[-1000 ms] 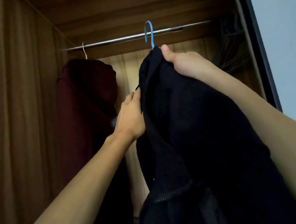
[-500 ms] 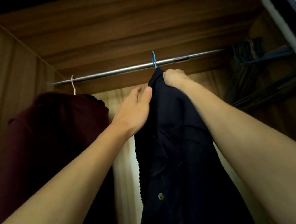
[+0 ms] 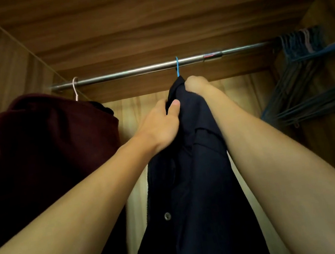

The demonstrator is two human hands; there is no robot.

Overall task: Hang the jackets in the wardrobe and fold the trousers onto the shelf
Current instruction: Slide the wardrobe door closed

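A dark navy jacket (image 3: 195,184) hangs from a blue hanger hook (image 3: 177,67) that sits over the metal rail (image 3: 131,72) inside the wardrobe. My left hand (image 3: 161,125) grips the jacket's collar edge on the left, thumb pressed on the cloth. My right hand (image 3: 196,85) clutches the top of the jacket just below the hook. A maroon jacket (image 3: 41,151) hangs to the left on a pale pink hanger (image 3: 76,88).
Several empty blue hangers (image 3: 310,91) are bunched at the rail's right end against the wooden side wall (image 3: 328,13). The wardrobe's wooden ceiling (image 3: 144,16) is close above the rail. A gap of bare rail lies between the two jackets.
The blue hook went from level with the rail to resting over it. My left hand closed its thumb and fingers onto the collar. The view tilted further upward.
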